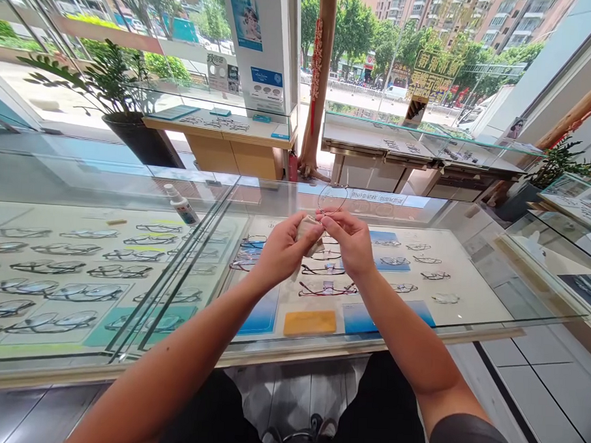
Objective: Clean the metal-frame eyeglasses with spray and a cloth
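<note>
**Both hands closed: cloth in the left, glasses in the right**

Left hand [285, 247]: fingers curled in and folded around a pale, crumpled cloth [310, 232]; thumb laid over it, pointing toward the right hand. No wide gap between thumb and fingers. Part of the cloth sticks out below the thumb.

Right hand [352, 242]: thumb and index finger drawn together in a pinch at the lower rim of the glasses [332, 199]. Remaining fingers bent, close to one another. Exact contact at the fingertips too small to tell.

Glasses: thin rim, round lens outline, raised just above the meeting point of the two hands, over the glass-topped counter [319, 352]. Second lens and temples hard to make out. The hands are side by side, fingertips close together; whether they touch cannot be told. Both forearms reach in over the near edge of the counter.

Surroundings: rows of frames [323, 270] lie under the glass, below the hands and to either side. An orange block [310, 323] sits near the front edge, between blue cards [259, 313]. A white spray bottle [181, 205] is well to the left of the hands, tilted in this view.
</note>
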The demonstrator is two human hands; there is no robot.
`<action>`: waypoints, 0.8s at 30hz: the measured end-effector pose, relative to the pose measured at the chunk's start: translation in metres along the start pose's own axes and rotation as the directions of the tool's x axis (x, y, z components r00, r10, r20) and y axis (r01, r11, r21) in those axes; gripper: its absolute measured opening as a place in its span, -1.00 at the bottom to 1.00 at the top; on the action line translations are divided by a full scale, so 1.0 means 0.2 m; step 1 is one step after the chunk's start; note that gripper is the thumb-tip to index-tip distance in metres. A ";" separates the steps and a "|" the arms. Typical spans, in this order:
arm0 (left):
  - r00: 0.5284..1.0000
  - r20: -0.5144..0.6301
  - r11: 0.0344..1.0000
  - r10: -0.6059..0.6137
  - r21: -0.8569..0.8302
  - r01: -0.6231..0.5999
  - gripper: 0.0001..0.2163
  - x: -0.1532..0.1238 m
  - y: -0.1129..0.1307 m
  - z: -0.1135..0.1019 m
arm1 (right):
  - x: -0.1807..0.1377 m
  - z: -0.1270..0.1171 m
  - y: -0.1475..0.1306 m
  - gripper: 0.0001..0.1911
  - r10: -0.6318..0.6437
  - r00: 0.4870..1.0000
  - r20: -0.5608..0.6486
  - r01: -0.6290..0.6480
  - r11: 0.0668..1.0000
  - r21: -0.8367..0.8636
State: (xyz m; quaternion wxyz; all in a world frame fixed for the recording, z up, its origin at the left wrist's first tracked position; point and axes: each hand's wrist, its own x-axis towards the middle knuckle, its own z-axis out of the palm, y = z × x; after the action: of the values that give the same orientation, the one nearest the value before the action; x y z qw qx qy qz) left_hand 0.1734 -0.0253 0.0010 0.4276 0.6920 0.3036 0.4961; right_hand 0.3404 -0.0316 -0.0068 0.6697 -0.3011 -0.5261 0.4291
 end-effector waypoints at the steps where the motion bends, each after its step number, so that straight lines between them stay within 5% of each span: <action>1: 1.000 -0.006 1.000 0.000 -0.010 0.000 -0.50 0.00 0.00 0.00 | 0.00 0.00 0.00 -0.76 0.004 1.000 0.003 -0.004 1.000 -0.002; 8: 0.997 -0.034 0.997 0.073 0.033 -0.072 -0.41 0.00 0.00 0.00 | -0.01 0.00 0.01 -0.76 0.020 1.000 -0.012 -0.020 1.000 0.000; 17: 0.956 0.292 0.992 -0.010 -0.118 0.046 -0.58 0.01 0.01 -0.06 | 0.01 -0.04 -0.01 -0.76 0.103 0.992 -0.069 -0.101 0.995 0.024; 24: 0.997 0.068 1.000 0.022 -0.007 -0.021 -0.57 0.00 -0.02 -0.01 | 0.00 -0.02 0.03 -0.76 0.089 0.996 0.006 -0.089 0.996 0.025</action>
State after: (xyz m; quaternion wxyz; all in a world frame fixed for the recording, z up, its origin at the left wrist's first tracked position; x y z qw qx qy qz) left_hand 0.1724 -0.0233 -0.0023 0.4344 0.7105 0.2799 0.4776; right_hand 0.3429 -0.0289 -0.0135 0.6524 -0.3147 -0.5083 0.4658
